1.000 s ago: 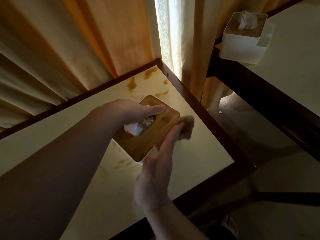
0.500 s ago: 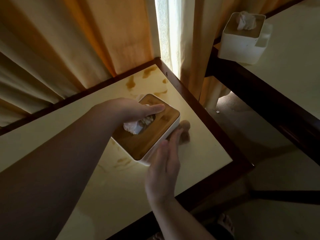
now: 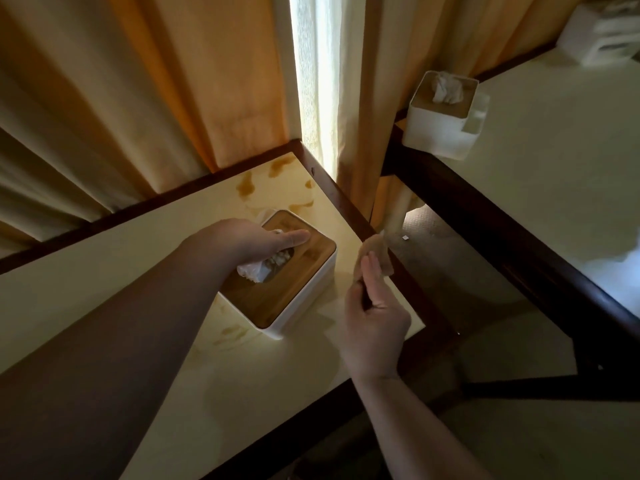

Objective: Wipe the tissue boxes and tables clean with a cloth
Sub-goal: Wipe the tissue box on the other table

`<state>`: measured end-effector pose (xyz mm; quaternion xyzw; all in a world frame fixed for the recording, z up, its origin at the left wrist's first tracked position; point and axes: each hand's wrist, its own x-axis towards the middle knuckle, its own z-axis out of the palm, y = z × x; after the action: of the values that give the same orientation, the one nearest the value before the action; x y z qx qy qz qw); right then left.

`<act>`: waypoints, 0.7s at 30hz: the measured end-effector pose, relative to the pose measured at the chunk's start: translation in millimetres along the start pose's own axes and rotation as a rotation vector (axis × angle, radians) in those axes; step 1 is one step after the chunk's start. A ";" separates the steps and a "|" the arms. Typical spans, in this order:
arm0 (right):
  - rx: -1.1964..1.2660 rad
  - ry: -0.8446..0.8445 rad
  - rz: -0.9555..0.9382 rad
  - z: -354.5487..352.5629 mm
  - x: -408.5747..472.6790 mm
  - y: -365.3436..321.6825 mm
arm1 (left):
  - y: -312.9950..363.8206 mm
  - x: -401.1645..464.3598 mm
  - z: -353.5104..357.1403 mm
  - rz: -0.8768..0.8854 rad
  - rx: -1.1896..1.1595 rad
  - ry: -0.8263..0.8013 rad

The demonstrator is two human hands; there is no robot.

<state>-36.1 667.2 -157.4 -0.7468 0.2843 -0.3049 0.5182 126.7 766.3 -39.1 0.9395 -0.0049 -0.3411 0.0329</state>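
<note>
- Head view: tissue box (image 3: 294,299), white body, wooden lid, near far right corner of near table (image 3: 104,258); tissue tuft showing through lid slot.
- Left hand (image 3: 242,240): spread over lid, index finger flat on wood, pinning box in place; not closed round anything.
- Right hand (image 3: 372,327): raised just right of box, fingertips pinched narrow on small tan cloth (image 3: 375,254); cloth clear of box, above table's right edge.
- Step in hand, judged: wiping box's sides. Best done with cloth flattened against right wall, drawn along full length, downward pressure kept on lid against sliding.
- Brown stains (image 3: 273,178): on tabletop beyond box and at its near left; likely to need firmer passes.
- Edges: dark wooden rim (image 3: 349,206) just beside box on right; open floor gap past it.
- Room: broad bare tabletop to left; curtains (image 3: 173,81) close behind.
- Second tissue box (image 3: 440,129): on neighbouring table (image 3: 554,168), well apart.
</note>
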 end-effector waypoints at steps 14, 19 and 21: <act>-1.053 -0.711 -0.172 -22.1 19.4 23.0 | -29.1 -2.9 6.8 0.076 0.121 0.159; -0.928 -0.752 -0.070 -23.9 32.1 3.3 | -48.0 -17.0 10.0 0.179 0.001 0.254; -0.779 -0.725 -0.050 -24.6 38.0 -8.9 | -64.8 -15.5 17.2 0.196 -0.125 0.320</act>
<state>-28.8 627.0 -136.1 -0.9478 0.1613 0.0887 0.2602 102.9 830.4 -46.5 0.9728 -0.0701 -0.1822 0.1244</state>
